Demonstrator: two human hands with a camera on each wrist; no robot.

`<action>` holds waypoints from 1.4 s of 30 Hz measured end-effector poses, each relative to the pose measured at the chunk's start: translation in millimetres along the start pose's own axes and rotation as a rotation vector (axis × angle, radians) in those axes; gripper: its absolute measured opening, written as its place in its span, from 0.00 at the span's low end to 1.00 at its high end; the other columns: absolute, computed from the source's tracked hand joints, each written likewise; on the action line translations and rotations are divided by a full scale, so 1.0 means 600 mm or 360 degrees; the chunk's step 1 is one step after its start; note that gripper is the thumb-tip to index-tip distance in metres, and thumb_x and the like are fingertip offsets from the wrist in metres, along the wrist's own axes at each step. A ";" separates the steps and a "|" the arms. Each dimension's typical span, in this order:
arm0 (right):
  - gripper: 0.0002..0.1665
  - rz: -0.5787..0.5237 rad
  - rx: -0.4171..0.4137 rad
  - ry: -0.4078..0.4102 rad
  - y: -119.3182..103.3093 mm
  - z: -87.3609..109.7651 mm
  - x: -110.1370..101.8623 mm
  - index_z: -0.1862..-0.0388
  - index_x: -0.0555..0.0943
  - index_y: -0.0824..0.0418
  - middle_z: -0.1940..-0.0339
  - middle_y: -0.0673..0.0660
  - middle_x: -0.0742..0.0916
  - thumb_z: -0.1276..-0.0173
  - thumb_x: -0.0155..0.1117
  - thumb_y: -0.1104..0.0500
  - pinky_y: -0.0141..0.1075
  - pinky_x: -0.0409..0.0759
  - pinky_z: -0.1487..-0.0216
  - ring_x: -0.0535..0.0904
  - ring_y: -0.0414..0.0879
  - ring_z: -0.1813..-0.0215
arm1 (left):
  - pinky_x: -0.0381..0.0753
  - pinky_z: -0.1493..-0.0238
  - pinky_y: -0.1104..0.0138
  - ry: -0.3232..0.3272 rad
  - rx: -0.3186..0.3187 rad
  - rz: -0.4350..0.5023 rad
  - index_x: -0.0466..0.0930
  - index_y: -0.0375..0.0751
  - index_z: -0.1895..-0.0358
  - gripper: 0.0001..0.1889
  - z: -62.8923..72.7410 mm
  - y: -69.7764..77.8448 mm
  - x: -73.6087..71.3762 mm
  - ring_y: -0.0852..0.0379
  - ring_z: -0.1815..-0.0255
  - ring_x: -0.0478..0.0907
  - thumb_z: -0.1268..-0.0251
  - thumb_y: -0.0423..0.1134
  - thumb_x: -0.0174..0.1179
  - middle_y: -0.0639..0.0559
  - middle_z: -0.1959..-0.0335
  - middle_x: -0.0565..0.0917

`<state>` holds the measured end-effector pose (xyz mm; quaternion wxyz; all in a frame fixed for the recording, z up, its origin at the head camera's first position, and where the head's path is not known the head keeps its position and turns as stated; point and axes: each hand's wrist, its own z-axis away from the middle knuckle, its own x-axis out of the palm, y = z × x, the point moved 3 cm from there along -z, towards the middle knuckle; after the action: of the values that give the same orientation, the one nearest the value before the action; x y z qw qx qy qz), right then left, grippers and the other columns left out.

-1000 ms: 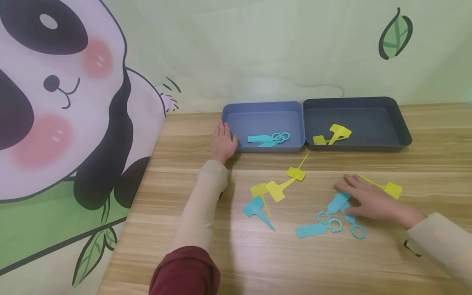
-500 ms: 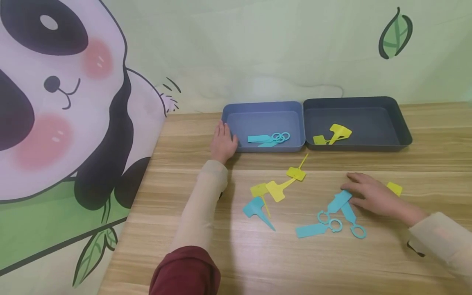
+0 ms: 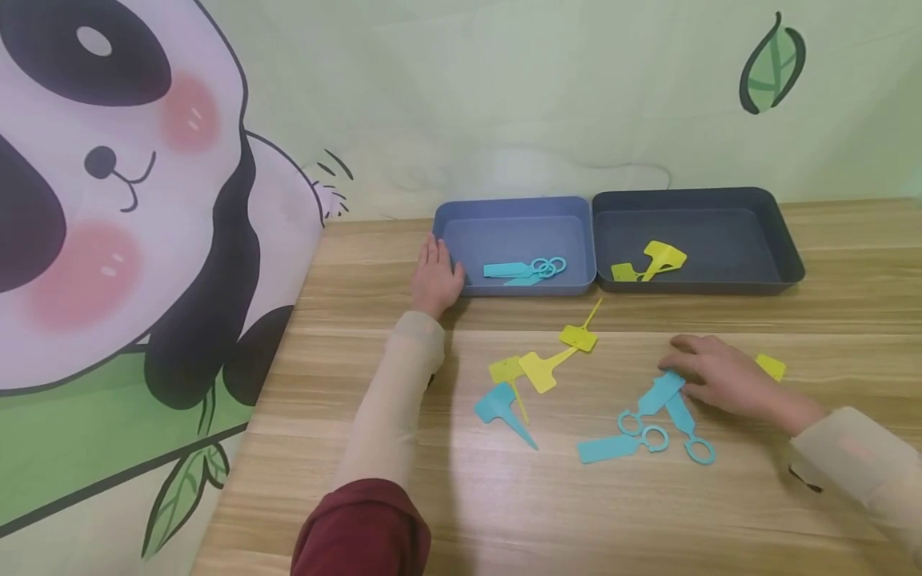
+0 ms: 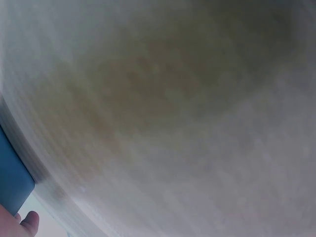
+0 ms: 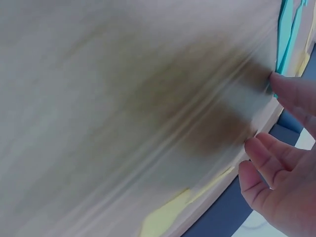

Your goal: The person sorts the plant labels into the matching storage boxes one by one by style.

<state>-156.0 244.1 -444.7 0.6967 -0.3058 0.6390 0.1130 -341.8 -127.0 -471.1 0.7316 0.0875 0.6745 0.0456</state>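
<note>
My left hand [image 3: 435,278] rests with extended fingers against the left side of the blue tray [image 3: 515,290]. My right hand [image 3: 735,380] is low over the table, its thumb and a finger at the upper end of a teal ring plant label [image 3: 657,396]; they seem to pinch it. The right wrist view shows the thumb tip at the edge of the teal label [image 5: 285,39], with the other fingers loosely bent. Beneath and beside it lie a second ring label [image 3: 680,416] and a third [image 3: 608,450]. A yellow label [image 3: 771,367] is partly hidden behind the right hand.
The blue tray holds several teal ring labels [image 3: 504,271]. A dark tray [image 3: 699,288], touching it on the right, holds yellow T-shaped labels [image 3: 664,256]. In front lie yellow labels [image 3: 540,373], [image 3: 579,339] and a teal T-shaped label [image 3: 495,404]. A panda-printed cloth [image 3: 346,96] hangs behind.
My right hand first draws back slightly from the teal ring labels, then moves a little left; the top label shifts slightly left with it. The left hand stays on the blue tray.
</note>
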 end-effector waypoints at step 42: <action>0.07 -0.1081 0.0376 -0.0767 0.033 -0.052 -0.001 0.72 0.72 0.67 0.82 0.50 0.72 0.39 0.53 0.63 0.28 0.66 0.78 0.66 0.38 0.81 | 0.40 0.29 0.65 0.0050 0.0028 0.0017 0.43 0.30 0.32 0.33 -0.005 -0.005 0.006 0.48 0.28 0.38 0.34 0.50 0.32 0.40 0.29 0.40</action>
<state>-192.7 242.2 -449.6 0.8538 -0.3819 0.3296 -0.1284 -344.3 -128.8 -475.3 0.7198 0.0969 0.6859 0.0451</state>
